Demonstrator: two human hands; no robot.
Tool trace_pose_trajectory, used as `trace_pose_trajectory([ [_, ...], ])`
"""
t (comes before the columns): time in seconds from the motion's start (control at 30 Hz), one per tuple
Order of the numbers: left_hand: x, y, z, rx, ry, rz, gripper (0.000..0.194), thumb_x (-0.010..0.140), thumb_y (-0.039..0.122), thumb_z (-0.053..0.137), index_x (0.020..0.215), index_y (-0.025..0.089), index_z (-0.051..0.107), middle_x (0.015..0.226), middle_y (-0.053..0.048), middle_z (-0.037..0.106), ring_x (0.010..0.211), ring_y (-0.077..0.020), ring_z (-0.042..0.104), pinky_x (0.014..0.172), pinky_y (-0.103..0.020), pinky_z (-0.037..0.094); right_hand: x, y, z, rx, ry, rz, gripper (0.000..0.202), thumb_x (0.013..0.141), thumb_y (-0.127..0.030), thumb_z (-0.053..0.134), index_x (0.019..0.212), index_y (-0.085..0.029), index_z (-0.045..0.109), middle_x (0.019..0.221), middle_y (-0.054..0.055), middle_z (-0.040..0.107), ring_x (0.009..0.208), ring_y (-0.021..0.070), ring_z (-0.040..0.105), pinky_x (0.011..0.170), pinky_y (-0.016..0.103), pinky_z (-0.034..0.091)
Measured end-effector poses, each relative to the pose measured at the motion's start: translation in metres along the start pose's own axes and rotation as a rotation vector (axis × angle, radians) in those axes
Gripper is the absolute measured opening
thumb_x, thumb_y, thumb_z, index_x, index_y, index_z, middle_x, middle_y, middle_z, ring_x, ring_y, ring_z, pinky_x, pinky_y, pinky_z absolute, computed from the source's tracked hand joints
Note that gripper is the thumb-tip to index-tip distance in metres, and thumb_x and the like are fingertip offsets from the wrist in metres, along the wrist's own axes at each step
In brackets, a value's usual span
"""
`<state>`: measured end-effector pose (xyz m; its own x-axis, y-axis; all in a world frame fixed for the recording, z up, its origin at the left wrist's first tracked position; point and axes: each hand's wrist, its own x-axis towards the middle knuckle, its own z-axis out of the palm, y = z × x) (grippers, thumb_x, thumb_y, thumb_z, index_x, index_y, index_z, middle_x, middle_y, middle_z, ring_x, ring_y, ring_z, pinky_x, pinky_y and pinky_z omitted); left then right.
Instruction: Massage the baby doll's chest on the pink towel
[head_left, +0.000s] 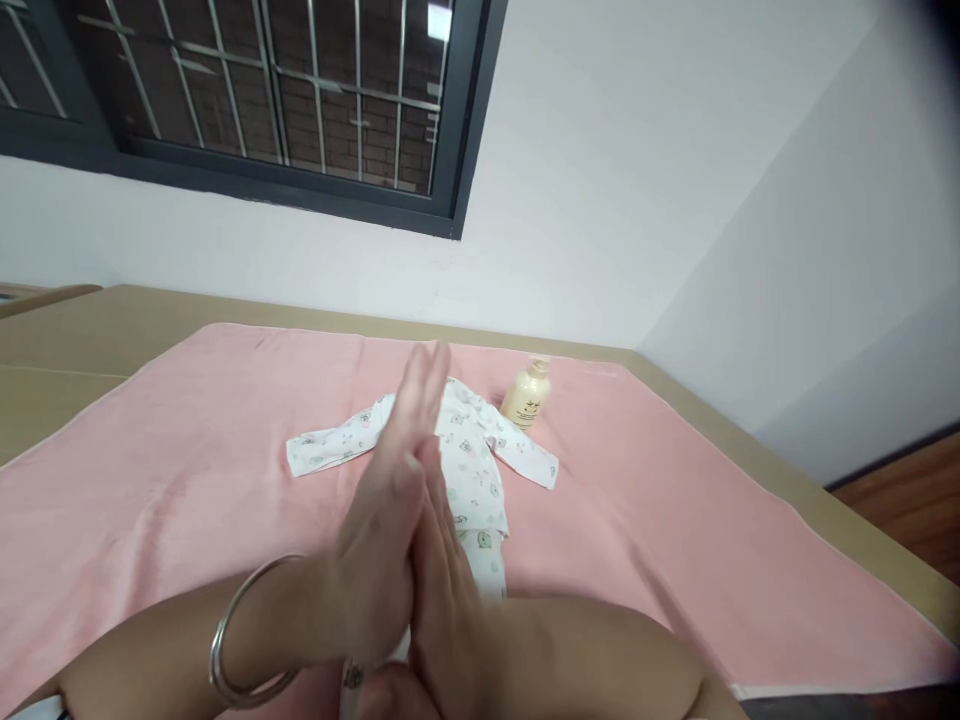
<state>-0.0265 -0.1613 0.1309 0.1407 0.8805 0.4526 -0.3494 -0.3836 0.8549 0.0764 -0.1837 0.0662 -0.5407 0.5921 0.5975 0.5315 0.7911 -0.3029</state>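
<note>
My left hand (379, 530), with a silver bangle (217, 650) at its wrist, is pressed palm to palm against my right hand (446, 570). The left fingers stretch straight up and are slightly blurred, while the right fingers lie flat along the left palm. Nothing shows between the palms, though their contact hides what is there. Behind them lies a white baby top (476, 470) with small printed figures, its sleeves spread out. Below its hem, matching printed trousers (484, 560) are partly covered by my hands. A cream pump bottle (527, 395) stands beside the right sleeve.
A pink blanket (225, 430) covers much of the wooden surface (67, 345). At the back are a white wall (570, 180) and a dark-framed window (457, 120) with metal bars. Brown wood panelling (915, 490) shows at the far right.
</note>
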Motion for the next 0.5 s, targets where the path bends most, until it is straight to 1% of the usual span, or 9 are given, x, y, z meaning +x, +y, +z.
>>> trace_pose_trajectory([
  [0.07, 0.020, -0.009, -0.003, -0.006, 0.107, 0.006, 0.052, 0.102, 0.043, 0.037, 0.153, 0.040, 0.030, 0.164, 0.006, 0.029, 0.155, -0.0248, 0.008, 0.128, -0.050, 0.011, 0.004, -0.005, -0.008, 0.078, -0.003, 0.002, 0.112, 0.093, -0.049, 0.053, 0.146, -0.017, -0.041, 0.166, 0.010, -0.014, 0.153, 0.0306, -0.002, 0.124, 0.054, 0.024],
  [0.13, 0.042, -0.022, -0.006, 0.012, 0.194, 0.017, 0.049, 0.103, 0.042, 0.034, 0.151, 0.041, 0.032, 0.164, 0.007, 0.030, 0.155, -0.0222, 0.014, 0.128, -0.044, 0.014, 0.007, -0.010, -0.020, 0.136, -0.039, 0.073, 0.100, 0.098, -0.041, 0.045, 0.149, -0.019, -0.038, 0.167, 0.006, -0.010, 0.154, 0.0246, -0.001, 0.124, 0.050, 0.027],
  [0.2, 0.061, -0.039, -0.012, 0.034, 0.223, -0.009, 0.047, 0.103, 0.044, 0.033, 0.149, 0.038, 0.036, 0.162, 0.004, 0.034, 0.154, -0.0215, 0.020, 0.127, -0.042, 0.018, 0.010, -0.011, -0.031, 0.158, -0.046, 0.143, 0.086, 0.102, -0.036, 0.037, 0.151, -0.023, -0.033, 0.167, 0.001, -0.005, 0.154, 0.0198, 0.001, 0.124, 0.046, 0.028],
  [0.27, 0.074, -0.056, -0.018, 0.085, 0.256, -0.037, 0.047, 0.103, 0.045, 0.032, 0.148, 0.034, 0.039, 0.161, 0.001, 0.037, 0.152, -0.0214, 0.024, 0.126, -0.041, 0.020, 0.015, -0.006, -0.035, 0.195, -0.009, 0.178, 0.076, 0.105, -0.034, 0.030, 0.154, -0.026, -0.027, 0.168, 0.000, 0.000, 0.154, 0.0183, 0.004, 0.125, 0.046, 0.027],
  [0.33, 0.084, -0.074, -0.025, 0.184, 0.274, -0.064, 0.049, 0.103, 0.046, 0.034, 0.148, 0.028, 0.040, 0.161, -0.004, 0.036, 0.152, -0.0221, 0.026, 0.126, -0.041, 0.020, 0.023, 0.006, -0.034, 0.244, 0.033, 0.223, 0.070, 0.106, -0.036, 0.027, 0.157, -0.026, -0.019, 0.168, 0.001, 0.004, 0.154, 0.0191, 0.006, 0.125, 0.046, 0.026],
  [0.4, 0.091, -0.092, -0.031, 0.315, 0.247, -0.105, 0.051, 0.100, 0.043, 0.042, 0.148, 0.024, 0.040, 0.162, -0.008, 0.034, 0.151, -0.0245, 0.027, 0.125, -0.043, 0.021, 0.033, 0.026, -0.028, 0.278, 0.070, 0.320, 0.069, 0.105, -0.037, 0.030, 0.159, -0.024, -0.011, 0.167, 0.002, 0.008, 0.154, 0.0202, 0.008, 0.125, 0.046, 0.026],
  [0.43, 0.093, -0.102, -0.034, 0.380, 0.226, -0.129, 0.052, 0.099, 0.039, 0.045, 0.148, 0.022, 0.040, 0.161, -0.010, 0.034, 0.150, -0.0259, 0.029, 0.125, -0.044, 0.022, 0.038, 0.037, -0.024, 0.285, 0.089, 0.381, 0.068, 0.105, -0.035, 0.032, 0.160, -0.024, -0.006, 0.167, 0.002, 0.010, 0.154, 0.0205, 0.010, 0.124, 0.045, 0.027],
  [0.5, 0.096, -0.122, -0.040, 0.486, 0.207, -0.160, 0.049, 0.096, 0.032, 0.049, 0.143, 0.017, 0.046, 0.155, -0.014, 0.043, 0.146, -0.0285, 0.038, 0.122, -0.046, 0.028, 0.046, 0.059, -0.014, 0.267, 0.103, 0.489, 0.066, 0.100, -0.026, 0.035, 0.161, -0.023, 0.009, 0.165, 0.001, 0.019, 0.153, 0.0209, 0.018, 0.124, 0.045, 0.028],
])
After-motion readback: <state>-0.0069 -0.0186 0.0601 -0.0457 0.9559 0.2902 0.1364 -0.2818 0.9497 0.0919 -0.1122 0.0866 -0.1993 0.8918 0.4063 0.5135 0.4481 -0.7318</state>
